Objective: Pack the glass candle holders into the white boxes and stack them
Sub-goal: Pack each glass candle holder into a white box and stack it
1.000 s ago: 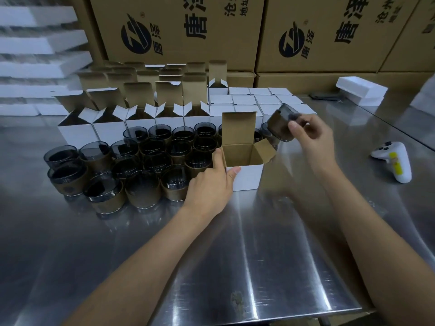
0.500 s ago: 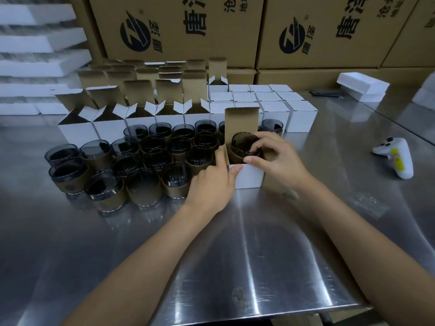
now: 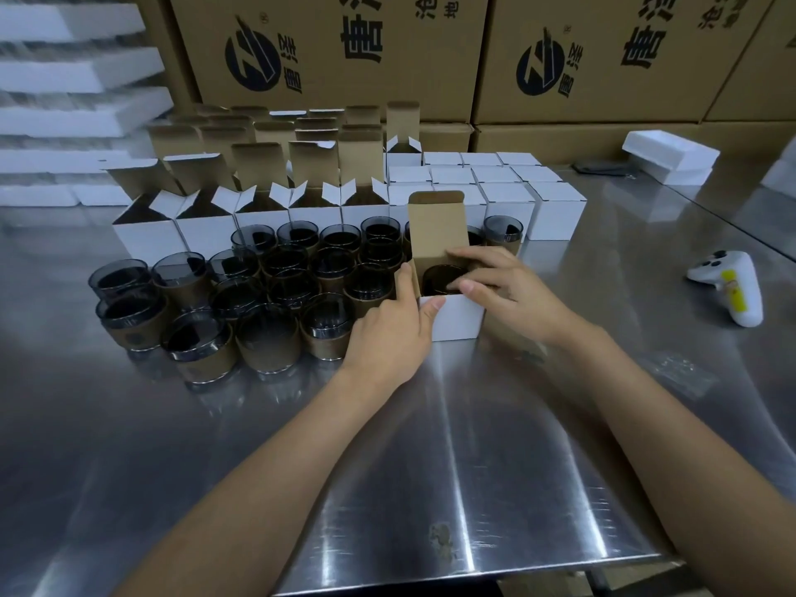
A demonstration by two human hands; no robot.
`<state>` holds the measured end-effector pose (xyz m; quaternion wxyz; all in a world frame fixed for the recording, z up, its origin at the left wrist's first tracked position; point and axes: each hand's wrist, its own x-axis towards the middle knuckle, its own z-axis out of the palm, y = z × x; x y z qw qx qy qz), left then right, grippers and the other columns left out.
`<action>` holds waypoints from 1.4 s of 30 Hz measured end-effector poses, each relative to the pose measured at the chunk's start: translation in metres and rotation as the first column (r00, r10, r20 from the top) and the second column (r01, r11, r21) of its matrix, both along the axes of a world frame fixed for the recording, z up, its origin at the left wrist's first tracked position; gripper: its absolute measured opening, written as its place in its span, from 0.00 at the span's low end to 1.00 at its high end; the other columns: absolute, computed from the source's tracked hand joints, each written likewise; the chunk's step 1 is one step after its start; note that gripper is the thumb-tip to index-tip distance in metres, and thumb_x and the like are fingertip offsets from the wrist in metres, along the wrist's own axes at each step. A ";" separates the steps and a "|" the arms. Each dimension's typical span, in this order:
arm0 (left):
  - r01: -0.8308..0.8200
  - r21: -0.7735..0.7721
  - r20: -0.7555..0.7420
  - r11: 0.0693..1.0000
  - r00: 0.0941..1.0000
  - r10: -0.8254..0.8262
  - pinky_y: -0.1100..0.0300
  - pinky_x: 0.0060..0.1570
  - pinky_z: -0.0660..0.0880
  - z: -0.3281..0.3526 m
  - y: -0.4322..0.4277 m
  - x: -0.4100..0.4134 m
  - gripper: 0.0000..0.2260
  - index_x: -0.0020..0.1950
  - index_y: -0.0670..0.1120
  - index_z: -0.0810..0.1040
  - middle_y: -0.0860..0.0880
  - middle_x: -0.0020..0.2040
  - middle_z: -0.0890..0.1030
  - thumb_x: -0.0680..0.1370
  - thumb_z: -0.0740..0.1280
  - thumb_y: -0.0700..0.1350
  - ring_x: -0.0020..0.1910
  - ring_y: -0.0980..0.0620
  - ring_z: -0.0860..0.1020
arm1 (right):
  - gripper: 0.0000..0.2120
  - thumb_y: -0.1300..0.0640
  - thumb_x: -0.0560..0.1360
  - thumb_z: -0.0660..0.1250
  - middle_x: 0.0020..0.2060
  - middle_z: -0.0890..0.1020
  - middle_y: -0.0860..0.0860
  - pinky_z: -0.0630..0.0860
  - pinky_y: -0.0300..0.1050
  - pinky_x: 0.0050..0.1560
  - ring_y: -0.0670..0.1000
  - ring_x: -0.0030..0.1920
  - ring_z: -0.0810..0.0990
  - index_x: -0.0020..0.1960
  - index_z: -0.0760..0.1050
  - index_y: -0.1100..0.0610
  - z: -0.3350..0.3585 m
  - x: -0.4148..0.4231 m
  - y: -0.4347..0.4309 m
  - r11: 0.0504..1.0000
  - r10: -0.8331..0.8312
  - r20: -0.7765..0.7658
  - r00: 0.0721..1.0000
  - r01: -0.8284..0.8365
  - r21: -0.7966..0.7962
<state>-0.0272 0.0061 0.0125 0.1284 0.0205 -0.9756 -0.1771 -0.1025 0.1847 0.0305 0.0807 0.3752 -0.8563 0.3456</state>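
Observation:
A white box (image 3: 456, 318) stands on the steel table with its brown lid flap upright. A dark glass candle holder (image 3: 441, 277) sits inside it, only its rim showing. My left hand (image 3: 387, 333) grips the box's left side, thumb on the front wall. My right hand (image 3: 508, 290) lies over the box's right side, fingers stretched across the right flap and the opening. Several more holders with brown paper sleeves (image 3: 275, 295) stand clustered to the left of the box.
Several open white boxes (image 3: 206, 226) line up behind the holders, and closed white boxes (image 3: 508, 196) stand behind right. A white controller (image 3: 732, 286) lies at the right. A foam block (image 3: 670, 155) and big cartons (image 3: 336, 49) fill the back. The table's front edge (image 3: 474, 570) is near.
My right hand brought the holder from the air at the right down into the box and now lies over the box's right flap. My left hand kept holding the box.

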 end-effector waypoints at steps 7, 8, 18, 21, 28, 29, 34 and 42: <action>0.080 0.203 -0.066 0.976 0.995 -0.068 0.46 0.48 0.77 0.002 -0.002 0.002 0.25 0.77 0.49 0.53 0.41 0.49 0.82 0.82 0.52 0.58 0.49 0.38 0.80 | 0.19 0.64 0.81 0.51 0.62 0.79 0.54 0.73 0.43 0.58 0.53 0.60 0.78 0.69 0.71 0.58 -0.009 -0.004 -0.015 0.487 0.223 0.562 0.797 0.408 -0.772; 0.095 0.222 -0.079 0.970 0.994 -0.079 0.45 0.47 0.77 0.002 -0.002 0.002 0.25 0.76 0.50 0.55 0.41 0.47 0.82 0.82 0.53 0.57 0.47 0.38 0.80 | 0.20 0.64 0.81 0.50 0.61 0.80 0.55 0.73 0.43 0.59 0.54 0.61 0.78 0.69 0.71 0.58 -0.011 -0.004 -0.017 0.469 0.280 0.592 0.756 0.430 -0.771; 0.112 0.422 -0.135 0.899 0.989 -0.060 0.46 0.43 0.78 -0.003 0.000 0.001 0.36 0.79 0.49 0.40 0.45 0.36 0.80 0.81 0.61 0.54 0.37 0.46 0.80 | 0.17 0.52 0.81 0.59 0.65 0.79 0.49 0.72 0.47 0.65 0.50 0.66 0.76 0.69 0.71 0.50 -0.020 -0.005 -0.020 0.541 0.377 0.628 0.681 0.388 -0.746; 0.109 0.528 -0.161 0.842 0.987 -0.027 0.48 0.42 0.78 -0.007 0.003 0.000 0.41 0.78 0.49 0.35 0.48 0.33 0.80 0.80 0.64 0.52 0.33 0.50 0.79 | 0.22 0.55 0.77 0.65 0.67 0.76 0.45 0.69 0.45 0.68 0.45 0.68 0.73 0.70 0.70 0.49 -0.025 -0.004 -0.024 0.701 0.202 0.623 0.756 0.332 -0.631; 0.110 0.718 -0.181 0.687 0.983 0.031 0.63 0.39 0.76 -0.020 0.005 -0.009 0.46 0.78 0.46 0.33 0.52 0.27 0.77 0.78 0.68 0.50 0.27 0.56 0.75 | 0.21 0.66 0.78 0.61 0.63 0.77 0.41 0.72 0.39 0.62 0.41 0.66 0.73 0.69 0.70 0.50 -0.026 -0.004 -0.030 0.669 0.194 0.633 0.750 0.371 -0.644; 0.127 0.723 -0.197 0.679 0.980 0.026 0.65 0.39 0.75 -0.020 0.005 -0.010 0.44 0.79 0.45 0.36 0.52 0.27 0.75 0.78 0.68 0.49 0.27 0.57 0.75 | 0.21 0.66 0.79 0.61 0.62 0.77 0.42 0.72 0.41 0.63 0.43 0.66 0.74 0.69 0.70 0.51 -0.026 -0.003 -0.030 0.655 0.210 0.634 0.745 0.373 -0.657; 0.275 0.481 -0.362 0.833 0.927 -0.097 0.58 0.38 0.73 -0.014 0.000 -0.007 0.20 0.72 0.49 0.71 0.54 0.24 0.66 0.80 0.65 0.44 0.26 0.56 0.67 | 0.24 0.68 0.79 0.60 0.59 0.81 0.44 0.76 0.37 0.54 0.46 0.61 0.79 0.72 0.67 0.50 -0.023 0.000 -0.031 0.654 0.249 0.622 0.742 0.345 -0.673; 0.191 0.328 -0.296 0.925 0.951 -0.091 0.48 0.42 0.77 -0.007 -0.003 -0.006 0.14 0.64 0.49 0.76 0.55 0.23 0.69 0.79 0.64 0.49 0.30 0.49 0.72 | 0.20 0.70 0.78 0.59 0.51 0.82 0.48 0.76 0.41 0.48 0.47 0.50 0.81 0.59 0.72 0.48 -0.019 0.002 -0.031 0.644 0.277 0.567 0.776 0.288 -0.709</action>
